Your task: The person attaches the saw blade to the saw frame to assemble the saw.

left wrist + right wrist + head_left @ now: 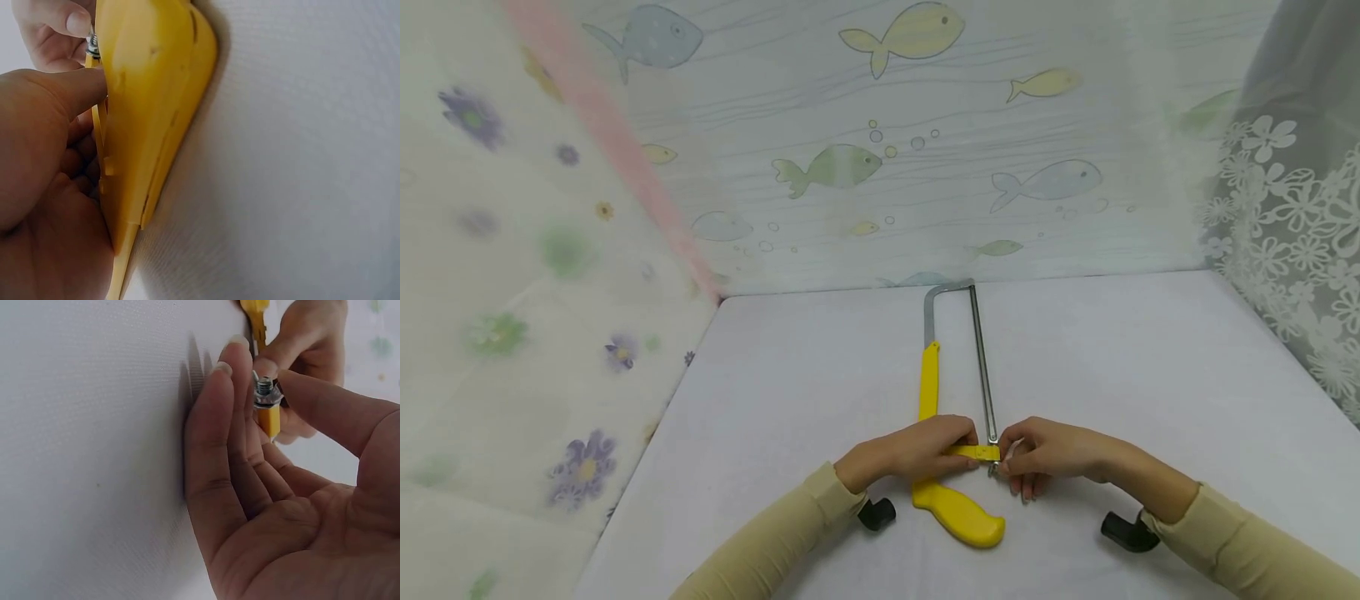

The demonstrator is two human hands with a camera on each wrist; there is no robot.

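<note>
A hacksaw (pixel 929 379) with a yellow handle and grey metal bow lies flat on the white table, its blade side on the right. My left hand (pixel 932 446) grips the yellow crosspiece near the handle, thumb pressed on it in the left wrist view. At the near end of the blade sits a metal wing nut (pixel 267 395) on a threaded bolt. Thumb and forefinger of my right hand (pixel 1052 454) pinch around this nut, while the other fingers (pixel 209 431) rest loosely by the tabletop. The yellow handle (pixel 150 94) partly hides the left fingers.
White cloth covers the table (pixel 805 358). Behind it hangs a fish-print curtain (pixel 820 225), with a flowered sheet (pixel 512 275) on the left and lace (pixel 1300 250) on the right. Black curved pieces (pixel 1129 532) show under both wrists.
</note>
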